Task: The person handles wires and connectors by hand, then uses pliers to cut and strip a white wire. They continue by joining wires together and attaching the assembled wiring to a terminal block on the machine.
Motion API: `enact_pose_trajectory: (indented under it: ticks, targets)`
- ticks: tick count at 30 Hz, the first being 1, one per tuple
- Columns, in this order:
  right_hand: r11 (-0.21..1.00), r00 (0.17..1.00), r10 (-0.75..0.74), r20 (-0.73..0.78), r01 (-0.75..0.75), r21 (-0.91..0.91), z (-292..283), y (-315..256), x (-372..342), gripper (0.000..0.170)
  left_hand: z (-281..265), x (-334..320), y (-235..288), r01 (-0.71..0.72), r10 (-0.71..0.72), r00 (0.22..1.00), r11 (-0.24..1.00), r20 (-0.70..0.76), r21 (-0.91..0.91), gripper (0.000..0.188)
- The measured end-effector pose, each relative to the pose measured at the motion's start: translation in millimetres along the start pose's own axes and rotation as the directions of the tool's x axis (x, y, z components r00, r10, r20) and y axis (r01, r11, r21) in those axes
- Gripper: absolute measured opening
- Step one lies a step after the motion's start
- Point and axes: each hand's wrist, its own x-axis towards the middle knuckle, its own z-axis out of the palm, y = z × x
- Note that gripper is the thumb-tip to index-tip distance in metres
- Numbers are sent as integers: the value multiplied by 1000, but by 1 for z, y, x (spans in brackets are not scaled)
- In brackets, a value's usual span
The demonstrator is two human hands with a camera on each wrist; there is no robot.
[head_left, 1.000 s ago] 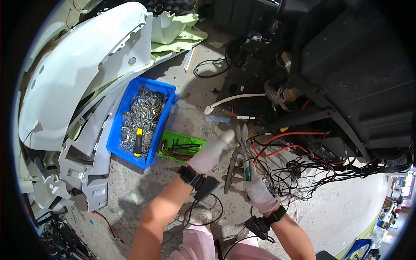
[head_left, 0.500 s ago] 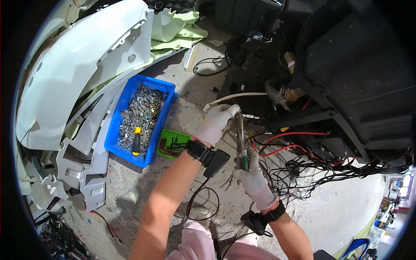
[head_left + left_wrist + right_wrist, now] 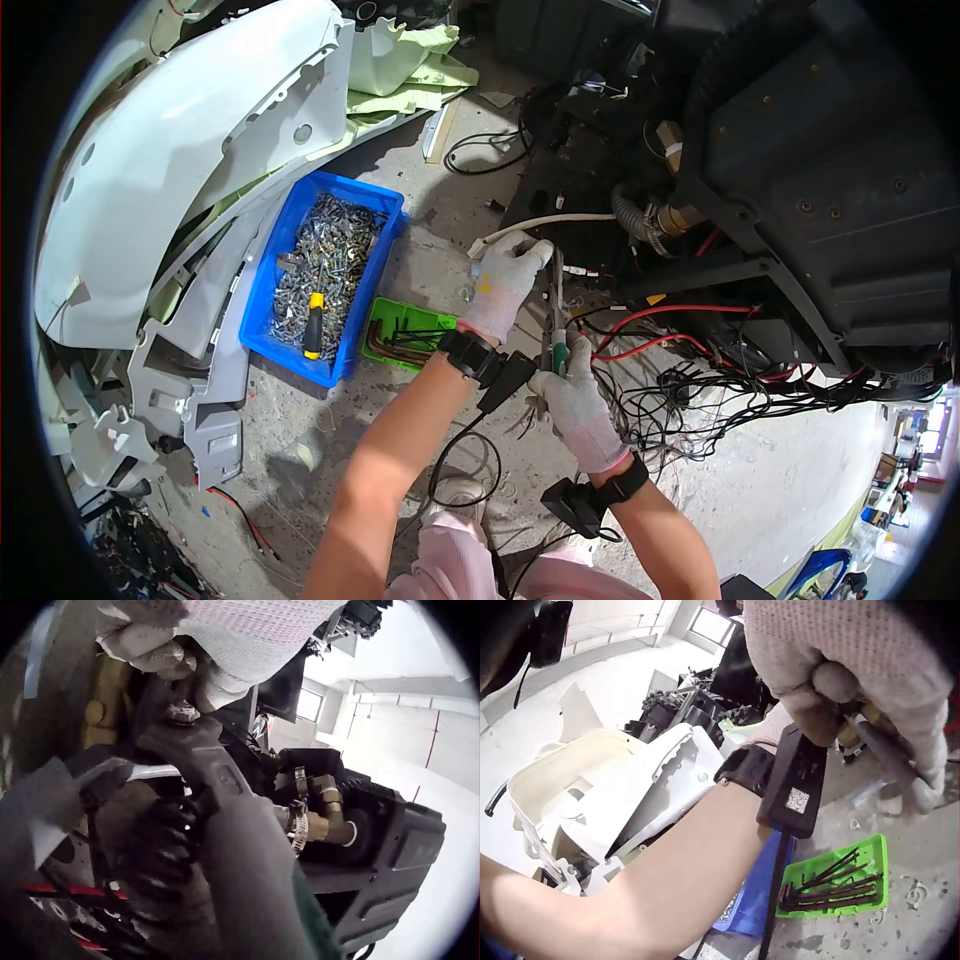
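A pair of spring-loaded shears (image 3: 558, 300) with grey-and-green handles stands lengthwise between my gloved hands. My left hand (image 3: 508, 280) pinches the blade end with thumb and fingers. In the left wrist view the fingers (image 3: 154, 656) curl right beside the pivot bolt (image 3: 184, 712), and a dark coil spring (image 3: 161, 840) sits between the handles. Lower down, my right hand (image 3: 582, 412) grips the green part of the handles (image 3: 560, 357). From above, the blades appear close together, partly covered by the left fingertips.
Left of my hands lie a blue bin (image 3: 262, 300) of screws with a yellow-and-black screwdriver (image 3: 315, 325), and a green tray (image 3: 405, 362) of hex keys. White body panels (image 3: 180, 170) fill the left side. A black machine frame (image 3: 820, 190) and tangled cables (image 3: 690, 410) occupy the right.
My left hand has moved from beside the shears up to their blade end and holds it. The shears' blades and handles, spread apart earlier, have come together; the right hand stays on the handles.
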Motion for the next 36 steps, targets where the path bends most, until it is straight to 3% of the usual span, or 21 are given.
enact_pose_trajectory:
  ticks: [4, 6, 7, 9, 13, 15, 16, 17, 18, 19, 21, 22, 23, 24, 25, 27, 29, 31, 33, 35, 36]
  targets:
    - [992, 999, 46, -23, -43, 121, 6, -5, 0, 71, 0, 0, 3, -24, 23, 1000, 998, 9, 58, 23]
    - [990, 997, 20, -72, -10, 137, 9, -1, 1, 68, -2, -4, 9, -101, 106, 994, 968, -10, 230, 25]
    - [990, 997, 23, -73, -13, 140, 8, -3, 0, 68, -3, -2, 5, -99, 103, 995, 968, -8, 232, 25]
    - [982, 984, 168, -58, -162, 96, 6, -10, -2, 55, -4, 1, 2, -144, 157, 988, 923, -8, 356, 26]
    - [981, 982, 187, -15, -186, 59, 0, 3, 1, 50, -8, -4, 12, -76, 74, 997, 905, 21, 419, 28]
    - [994, 994, 92, 58, -87, -71, -6, 17, 5, 46, -14, 3, 2, -138, 117, 990, 920, 77, 367, 28]
    - [994, 995, 92, 42, -90, -61, -11, 31, 7, 46, -18, -2, 20, -57, 28, 996, 919, 80, 390, 30]
    - [991, 995, 16, 103, -2, -137, -17, 50, 6, 46, -24, -8, 35, -39, -29, 990, 889, 141, 456, 31]
    - [974, 984, -56, 167, 91, -207, -24, 63, 1, 46, -31, -3, 21, -105, 63, 992, 881, 106, 460, 30]
    - [976, 988, -61, 145, 89, -197, -32, 71, -8, 46, -33, -1, 16, -171, 157, 985, 868, 70, 466, 28]
    - [753, 966, -122, 227, 239, -613, -48, 87, -26, 48, -31, -9, 19, -172, 155, 985, 870, 75, 463, 27]
    - [759, 969, -128, 213, 234, -607, -53, 99, -36, 48, -28, -17, 23, -156, 148, 988, 873, 55, 462, 26]
    - [638, 956, -157, 247, 289, -714, -58, 113, -44, 51, -21, -27, 23, -167, 152, 986, 869, 70, 465, 26]
    - [497, 942, -177, 285, 336, -800, -61, 126, -49, 55, -8, -40, 22, -352, 278, 936, 756, 216, 552, 25]
    - [503, 945, -182, 273, 328, -800, -62, 137, -51, 55, 7, -51, 22, -524, 373, 852, 608, 368, 596, 24]
    - [210, 904, -112, 412, 427, -880, -63, 163, -50, 66, 44, -73, 29, -797, 359, 603, 311, 713, 518, 23]
    - [184, 916, -149, 371, 395, -900, -57, 192, -51, 72, 87, -85, 14, -924, 491, 332, -1, 806, 382, 23]
    - [144, 897, -243, 369, 409, -901, -54, 196, -52, 59, 125, -86, -5, -902, 510, 328, -83, 796, 424, 24]
    - [137, 892, -260, 370, 414, -900, -56, 199, -54, 60, 147, -85, -18, -871, 526, 317, -168, 789, 462, 25]
    - [516, 843, -489, 224, 487, -704, -62, 199, -54, 56, 160, -83, -27, -860, 396, 370, -195, 840, 471, 24]
    - [522, 866, -481, 139, 410, -748, -69, 186, -57, 46, 167, -84, -36, -855, 340, 411, -180, 846, 487, 23]
